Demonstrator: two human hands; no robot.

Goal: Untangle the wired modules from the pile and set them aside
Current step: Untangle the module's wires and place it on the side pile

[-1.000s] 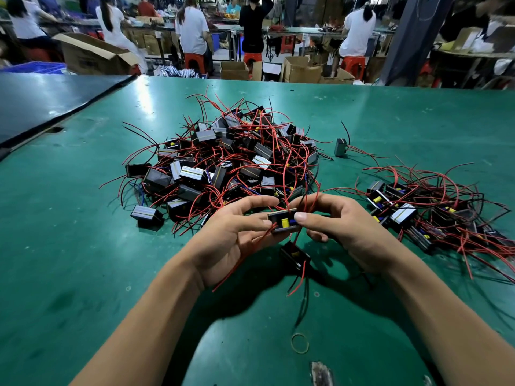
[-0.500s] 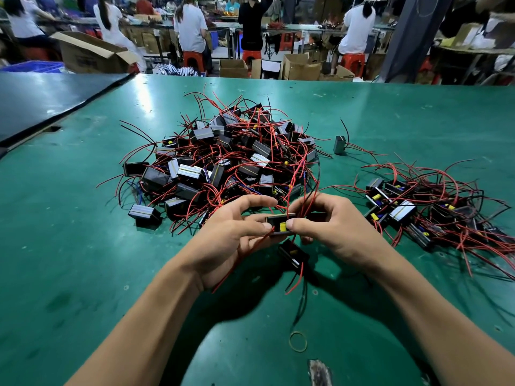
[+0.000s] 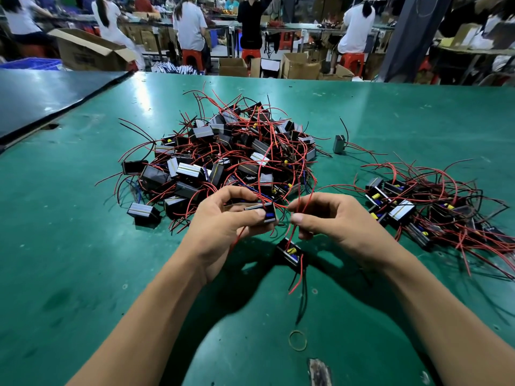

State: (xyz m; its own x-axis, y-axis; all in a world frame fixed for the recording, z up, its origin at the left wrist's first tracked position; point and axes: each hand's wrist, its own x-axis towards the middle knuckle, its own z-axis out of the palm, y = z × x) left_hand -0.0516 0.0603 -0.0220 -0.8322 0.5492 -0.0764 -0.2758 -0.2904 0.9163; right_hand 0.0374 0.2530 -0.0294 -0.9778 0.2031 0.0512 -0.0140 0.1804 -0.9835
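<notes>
Module (image 3: 264, 214) gripped in left hand (image 3: 223, 227) just before the pile (image 3: 223, 162), toward the table's (image 3: 69, 246) near edge; right hand (image 3: 334, 221) pinches red wires (image 3: 297, 203); untangling under way, next move probably needs wires drawn clear of the dangling second module (image 3: 291, 253).

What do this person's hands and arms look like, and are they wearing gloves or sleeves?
Both are bare: the left hand and the right hand wear no gloves, and no ring shows. The forearms are uncovered too, with no sleeve, watch or wristband in view. The thumbnails look short and unpainted.
</notes>
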